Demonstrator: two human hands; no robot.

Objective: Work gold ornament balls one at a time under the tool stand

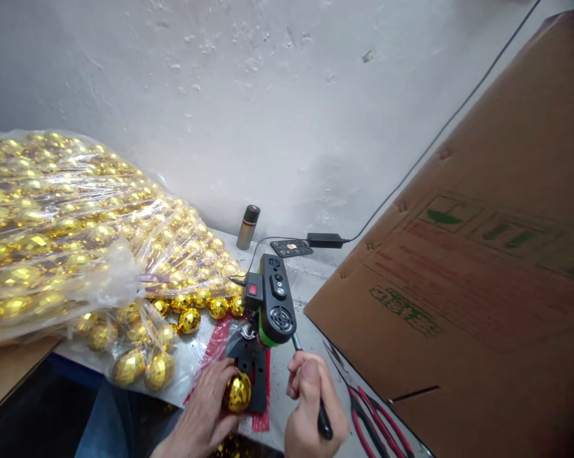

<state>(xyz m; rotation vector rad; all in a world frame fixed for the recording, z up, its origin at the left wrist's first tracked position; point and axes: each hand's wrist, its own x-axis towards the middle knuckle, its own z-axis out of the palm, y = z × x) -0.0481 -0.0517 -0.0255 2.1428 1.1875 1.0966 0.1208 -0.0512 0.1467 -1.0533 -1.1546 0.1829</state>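
A small black bench drill press (pixel 276 299) stands on the table in front of me, with a red switch on its side and a slotted black base (pixel 255 394). At the near end of that base, my left hand (pixel 208 401) has its fingers closed around a shiny gold faceted ball (pixel 239 391). To the right of the machine, my right hand (pixel 313 404) is wrapped around its feed lever (pixel 325 423), whose black end sticks out below the fist. The machine's head hides where the drill tip is.
Clear plastic bags (pixel 67 242) of gold balls fill the left, with loose gold balls (pixel 189 320) beside them. A cardboard box (pixel 458 254) leans at right, near red-handled shears (pixel 377 420). Behind are a spray can (pixel 248 227), a phone (pixel 291 247) and a power adapter (pixel 325 240).
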